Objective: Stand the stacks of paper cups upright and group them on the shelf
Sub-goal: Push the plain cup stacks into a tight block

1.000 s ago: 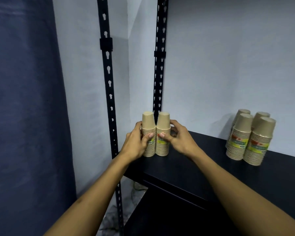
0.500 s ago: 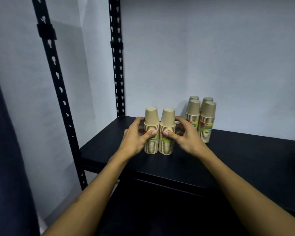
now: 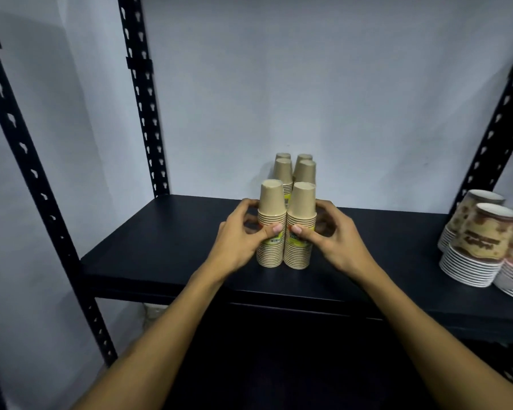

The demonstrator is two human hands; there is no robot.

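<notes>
Pale wall (image 3: 367, 99) backs a black metal shelf (image 3: 166, 250), where every brown cup stack in view stands upright, mouth down. By my judgement the task is nearly done — only closing the front pair onto the rear four stacks (image 3: 293, 173) remains. Patterned cup stacks (image 3: 483, 244) sit well apart at the right. The left hand (image 3: 237, 241) curls round the left stack (image 3: 271, 223), the right hand (image 3: 335, 241) round the right stack (image 3: 300, 226) — thumbs pressed on the labels.
</notes>
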